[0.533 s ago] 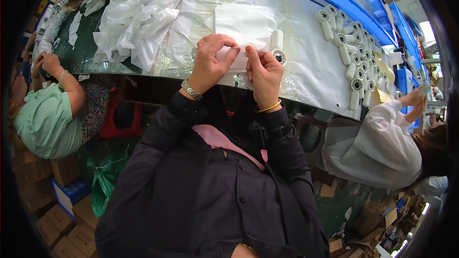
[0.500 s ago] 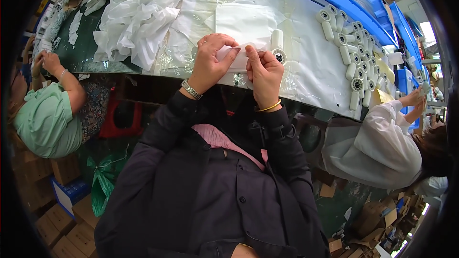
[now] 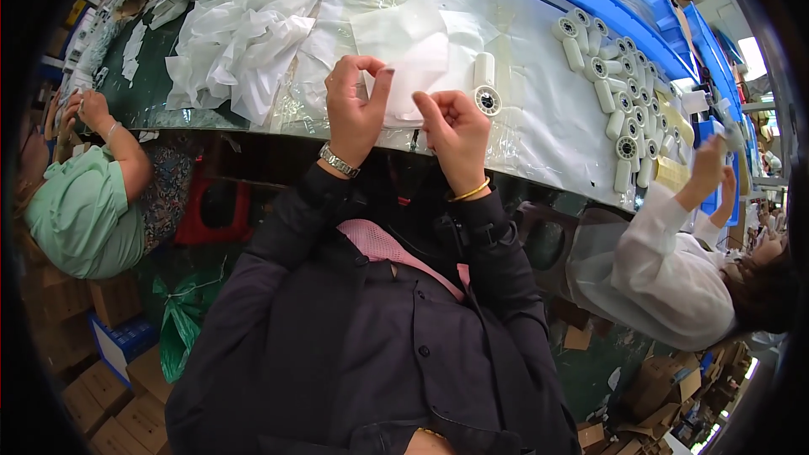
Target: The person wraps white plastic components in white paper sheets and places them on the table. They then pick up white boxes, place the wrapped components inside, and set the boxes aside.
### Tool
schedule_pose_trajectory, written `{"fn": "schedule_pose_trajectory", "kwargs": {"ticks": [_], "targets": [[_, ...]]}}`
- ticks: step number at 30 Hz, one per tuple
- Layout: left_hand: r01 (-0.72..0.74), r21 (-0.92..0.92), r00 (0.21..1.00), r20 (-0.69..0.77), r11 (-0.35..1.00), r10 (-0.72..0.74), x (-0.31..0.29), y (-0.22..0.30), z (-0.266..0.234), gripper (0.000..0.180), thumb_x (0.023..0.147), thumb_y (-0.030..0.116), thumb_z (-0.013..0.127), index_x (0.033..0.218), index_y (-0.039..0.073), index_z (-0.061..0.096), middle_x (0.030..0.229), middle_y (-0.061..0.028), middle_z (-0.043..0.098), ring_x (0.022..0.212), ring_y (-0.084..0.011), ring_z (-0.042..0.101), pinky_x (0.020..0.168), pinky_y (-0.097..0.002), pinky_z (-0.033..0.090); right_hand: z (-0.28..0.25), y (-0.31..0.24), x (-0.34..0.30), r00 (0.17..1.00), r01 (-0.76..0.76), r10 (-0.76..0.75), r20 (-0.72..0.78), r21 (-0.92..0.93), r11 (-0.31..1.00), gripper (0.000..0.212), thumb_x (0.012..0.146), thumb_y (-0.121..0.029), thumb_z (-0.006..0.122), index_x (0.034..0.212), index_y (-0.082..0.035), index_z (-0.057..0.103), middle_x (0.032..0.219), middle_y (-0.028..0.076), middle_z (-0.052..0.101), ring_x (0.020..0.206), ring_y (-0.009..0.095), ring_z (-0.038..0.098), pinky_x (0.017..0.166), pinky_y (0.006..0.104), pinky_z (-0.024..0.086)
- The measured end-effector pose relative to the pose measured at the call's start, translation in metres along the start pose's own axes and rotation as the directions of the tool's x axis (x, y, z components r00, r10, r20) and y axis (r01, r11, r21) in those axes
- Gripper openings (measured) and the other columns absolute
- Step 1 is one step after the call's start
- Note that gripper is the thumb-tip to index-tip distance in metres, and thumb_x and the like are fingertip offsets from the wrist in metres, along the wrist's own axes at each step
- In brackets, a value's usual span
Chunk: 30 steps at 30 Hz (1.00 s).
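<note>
A thin white sheet (image 3: 419, 63) stands raised and creased between my hands, over a flat stack of similar white sheets (image 3: 468, 31) on the table. My left hand (image 3: 356, 109) pinches at the sheet's left side with thumb and forefinger. Close to its lower right, my right hand (image 3: 459, 131) has curled fingers with the thumb against them; whether anything is in them is hidden. Just beyond the right hand, a white cylinder (image 3: 484, 69) and a white roller with a dark-centred round end (image 3: 487, 100) lie together.
Crumpled white sheets (image 3: 240, 34) are heaped at the left. Several white rollers (image 3: 626, 148) lie grouped at the right, beside blue bins (image 3: 611, 8). A person in green (image 3: 84, 211) works at left, another in white (image 3: 666, 270) at right. Cardboard boxes (image 3: 126, 404) stand at lower left.
My hands have moved apart, the left one slightly leftward and the right one lower. The white sheet has risen and spread between them. The person at right has raised their hands.
</note>
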<state>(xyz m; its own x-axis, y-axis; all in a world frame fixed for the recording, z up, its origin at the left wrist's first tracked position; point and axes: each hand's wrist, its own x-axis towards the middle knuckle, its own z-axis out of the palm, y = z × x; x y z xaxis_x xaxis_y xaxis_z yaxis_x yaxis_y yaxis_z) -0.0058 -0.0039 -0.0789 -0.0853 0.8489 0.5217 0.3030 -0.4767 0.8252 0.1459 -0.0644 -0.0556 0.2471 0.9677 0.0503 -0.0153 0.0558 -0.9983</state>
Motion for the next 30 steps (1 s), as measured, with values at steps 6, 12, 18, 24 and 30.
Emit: {"fn": "schedule_pose_trajectory", "kwargs": {"ticks": [6,12,18,24,30], "targets": [[-0.19,0.127,0.98,0.075,0.974,0.182,0.0,0.001,-0.002,0.02,0.089,0.009,0.079,0.105,0.011,0.067,0.095,-0.0004,0.067,0.095,-0.0226,0.064,0.097,-0.0387,0.04,-0.028,-0.009,-0.009,0.769,0.322,-0.584,-0.26,-0.632,0.705,0.029,0.091,-0.017,0.086,0.111,-0.002,0.071,0.094,0.002,0.066,0.064,0.008,0.056,0.058,0.0226,0.044],[-0.287,0.119,0.937,0.241,0.951,0.253,0.007,0.012,-0.002,0.021,0.087,0.009,0.079,0.106,0.015,0.073,0.094,0.0019,0.068,0.1,-0.0205,0.064,0.1,-0.0388,0.037,-0.049,0.009,-0.002,0.859,0.187,-0.486,-0.159,-0.786,0.59,0.048,0.085,-0.014,0.089,0.127,-0.004,0.066,0.11,0.008,0.063,0.072,0.012,0.057,0.067,0.0265,0.048],[-0.316,0.198,0.926,0.278,0.928,0.255,0.005,0.01,-0.001,0.012,0.09,0.01,0.08,0.101,0.012,0.078,0.096,-0.001,0.072,0.102,-0.0218,0.065,0.1,-0.0366,0.039,-0.049,0.013,-0.006,0.759,0.355,-0.566,-0.323,-0.523,0.775,0.052,0.082,-0.009,0.089,0.128,-0.003,0.066,0.113,0.012,0.067,0.083,0.016,0.063,0.073,0.0309,0.053],[-0.292,0.192,0.936,0.258,0.937,0.239,0.006,0.007,-0.001,0.009,0.092,0.015,0.079,0.099,0.008,0.078,0.096,-0.0036,0.073,0.101,-0.024,0.066,0.097,-0.0376,0.042,-0.045,0.0,-0.032,0.65,0.662,-0.76,-0.011,-0.483,0.574,0.049,0.078,-0.003,0.088,0.122,-0.003,0.066,0.12,0.018,0.071,0.092,0.021,0.068,0.075,0.0313,0.055],[-0.27,0.166,0.955,0.174,0.948,0.242,0.006,0.009,0.001,0.01,0.093,0.013,0.079,0.101,0.008,0.079,0.096,-0.0046,0.073,0.099,-0.0254,0.065,0.093,-0.0373,0.046,-0.032,-0.008,-0.039,0.729,0.614,-0.679,0.092,-0.526,0.588,0.049,0.076,-0.002,0.089,0.12,-0.005,0.066,0.123,0.016,0.072,0.093,0.021,0.07,0.071,0.0303,0.053]]}}
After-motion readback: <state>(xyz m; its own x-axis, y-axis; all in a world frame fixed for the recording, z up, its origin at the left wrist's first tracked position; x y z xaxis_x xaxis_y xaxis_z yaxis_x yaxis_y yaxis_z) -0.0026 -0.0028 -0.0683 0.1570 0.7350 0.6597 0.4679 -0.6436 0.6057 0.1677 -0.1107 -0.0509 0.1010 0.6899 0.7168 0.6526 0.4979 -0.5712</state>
